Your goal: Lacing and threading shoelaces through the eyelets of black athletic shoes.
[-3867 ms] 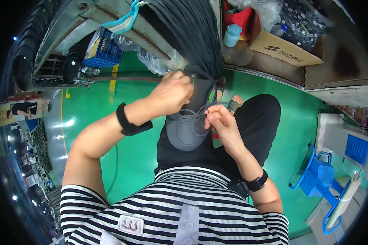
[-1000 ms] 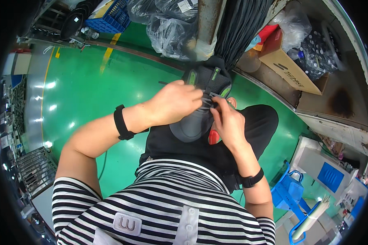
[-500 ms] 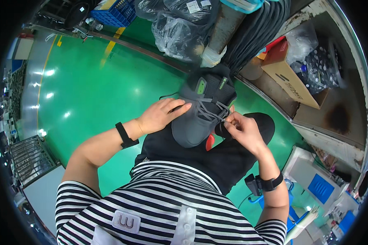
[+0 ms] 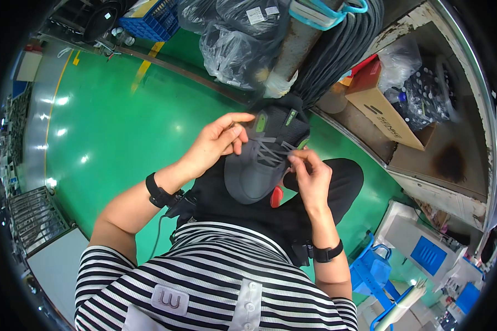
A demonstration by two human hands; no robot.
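Observation:
A dark grey sneaker (image 4: 255, 171) with green tabs and dark laces rests on my lap, toe toward me. My left hand (image 4: 214, 144) sits at the shoe's left side near the collar, fingers pinching a lace end. On the right side of the lacing, my right hand (image 4: 309, 175) pinches the other lace between thumb and fingers. Each wrist wears a black band. A red edge of the sole shows under the shoe.
Green floor (image 4: 116, 127) spreads to the left. Clear plastic bags (image 4: 232, 49) and a bundle of black cables (image 4: 337, 55) hang ahead. A cardboard box (image 4: 384, 118) lies on a shelf at right. Blue plastic stool (image 4: 373, 273) at lower right; blue crate (image 4: 154, 19) at the top.
The shoe has dropped from near the cables down onto my lap. Both hands moved apart to either side of the lacing, still holding the laces.

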